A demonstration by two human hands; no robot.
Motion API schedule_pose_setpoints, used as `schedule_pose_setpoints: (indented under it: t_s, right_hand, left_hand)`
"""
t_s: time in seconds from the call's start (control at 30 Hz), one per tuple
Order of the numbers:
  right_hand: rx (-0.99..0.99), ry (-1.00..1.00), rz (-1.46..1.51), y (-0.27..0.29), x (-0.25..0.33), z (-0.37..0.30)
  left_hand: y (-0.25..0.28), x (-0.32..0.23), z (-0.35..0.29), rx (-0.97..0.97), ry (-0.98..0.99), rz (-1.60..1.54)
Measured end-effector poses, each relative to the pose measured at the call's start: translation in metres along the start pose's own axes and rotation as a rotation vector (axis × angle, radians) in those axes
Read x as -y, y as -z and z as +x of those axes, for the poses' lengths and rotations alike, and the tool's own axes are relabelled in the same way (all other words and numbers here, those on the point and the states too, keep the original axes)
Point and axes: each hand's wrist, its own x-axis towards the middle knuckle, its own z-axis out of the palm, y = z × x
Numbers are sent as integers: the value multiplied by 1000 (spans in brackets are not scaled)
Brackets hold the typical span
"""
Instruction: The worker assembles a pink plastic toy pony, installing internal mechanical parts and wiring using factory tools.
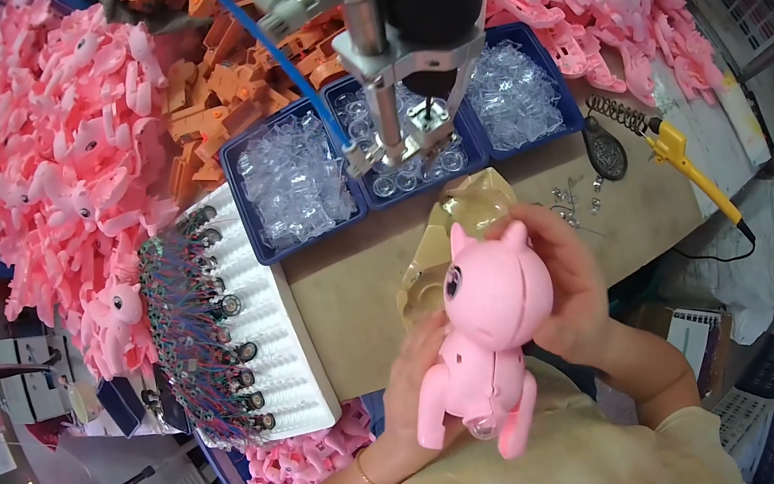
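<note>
The smooth pink plastic animal toy (pixel 499 297) is between your hands, before your torso; your left hand (pixel 411 380) grasps its body, your right hand (pixel 567 276) its head; you seem to be checking its seam; next likely calls for steady alignment with the yellowish hollowed fixture (pixel 431 253) beyond.

Bins (pixel 429 185) stand beyond the toy (pixel 499 295), foam tray (pixel 309 391) left, soldering iron (pixel 698 176) right.
</note>
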Motion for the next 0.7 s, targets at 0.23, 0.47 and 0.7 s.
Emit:
schedule_pose_setpoints:
  t_s: [0.23,0.47,0.7]
  right_hand:
    - [-23,144,-302,-3,6,9]
    - [384,273,-262,14,16,1]
    - [185,127,-279,6,12,8]
  left_hand:
    - [4,-8,9,-244,-371,92]
    - [51,-32,6,146,-92,-494]
    - [44,-62,38,140,7,-507]
